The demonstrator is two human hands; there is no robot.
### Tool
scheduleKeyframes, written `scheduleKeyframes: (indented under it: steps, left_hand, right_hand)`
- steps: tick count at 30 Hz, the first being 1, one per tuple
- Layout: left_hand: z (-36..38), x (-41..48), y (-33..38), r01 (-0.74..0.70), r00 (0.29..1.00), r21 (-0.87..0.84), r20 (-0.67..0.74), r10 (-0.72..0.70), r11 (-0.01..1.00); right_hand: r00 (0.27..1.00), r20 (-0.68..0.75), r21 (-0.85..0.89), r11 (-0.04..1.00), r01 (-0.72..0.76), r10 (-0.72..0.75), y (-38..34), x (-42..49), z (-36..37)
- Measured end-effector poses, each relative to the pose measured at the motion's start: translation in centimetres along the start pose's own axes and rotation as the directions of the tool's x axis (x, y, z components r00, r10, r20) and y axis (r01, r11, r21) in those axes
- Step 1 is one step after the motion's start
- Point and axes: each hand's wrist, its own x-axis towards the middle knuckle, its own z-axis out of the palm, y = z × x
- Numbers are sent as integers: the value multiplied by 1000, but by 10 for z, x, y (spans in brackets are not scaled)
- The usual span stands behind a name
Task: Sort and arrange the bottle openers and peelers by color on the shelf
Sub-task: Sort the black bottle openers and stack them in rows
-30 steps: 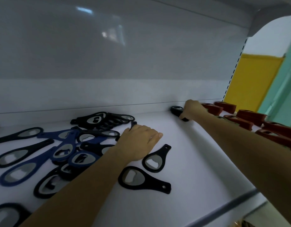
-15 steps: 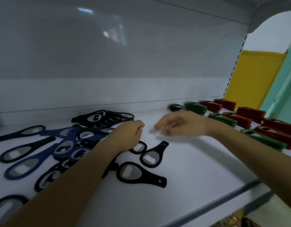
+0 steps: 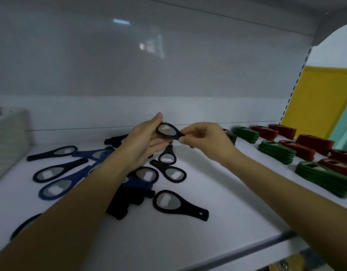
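Observation:
Above the white shelf (image 3: 217,222) I hold one black bottle opener (image 3: 167,130) between both hands. My left hand (image 3: 145,141) cups its round head and my right hand (image 3: 206,139) pinches its handle end. Below lies a loose heap of black openers (image 3: 171,174) and blue openers (image 3: 57,189). One black opener (image 3: 178,205) lies alone nearer the front. Green stacks (image 3: 276,151) and red stacks (image 3: 315,141) stand in rows on the right. A small black pile (image 3: 230,134) sits behind my right hand, mostly hidden.
The shelf's back wall (image 3: 168,65) is a glossy white panel. A pale box (image 3: 8,137) stands at the far left. A metal rail (image 3: 237,253) runs along the front edge. A yellow wall (image 3: 315,98) shows beyond the shelf's right end.
My left hand has lifted a black opener out of the heap. My right hand came back from the far pile and took hold of the opener's handle. The view has shifted left.

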Motion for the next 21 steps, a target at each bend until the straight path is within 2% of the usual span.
scheduleKeyframes:
  steps: [2, 4, 6, 7, 9, 11, 15, 17, 18, 21]
  left_hand:
    - [-3, 0, 0, -105, 989, -55, -110, 99, 993]
    - [-12, 2, 2, -191, 960, -37, -215, 179, 981]
    - [-20, 4, 3, -214, 943, -17, -265, 202, 977]
    - [-23, 5, 3, -206, 940, -8, -280, 196, 979]
    - [-27, 8, 0, -166, 943, 7, -292, 160, 986]
    - [-27, 10, -4, -135, 950, 21, -283, 136, 991]
    - [-24, 11, -8, -88, 959, 36, -268, 94, 995]
    - [-24, 11, -7, -43, 966, -12, -254, 39, 999]
    - [-24, 11, -6, -23, 970, -39, -244, 13, 999]
    - [-24, 9, -6, 7, 976, -73, -216, -22, 997]
  right_hand:
    - [999, -4, 35, 998, 45, -45, -6, 14, 24]
    - [991, 15, 65, 990, 129, -130, -7, 20, 41]
    - [975, 41, -77, 972, 220, -218, 0, 19, 47]
    - [962, 123, -203, 943, 264, -243, 7, 17, 46]
    - [914, 360, -394, 858, 330, -186, 23, 16, 38]
    - [880, 471, -431, 855, 289, -60, 32, 16, 27]
    - [888, 455, -503, 804, 317, -66, 38, 20, 13]
    - [899, 439, -562, 784, 263, 13, 37, 19, 11]
    - [906, 420, -552, 808, 206, 55, 35, 19, 11]
    - [944, 315, -345, 938, 19, 96, 31, 18, 12]
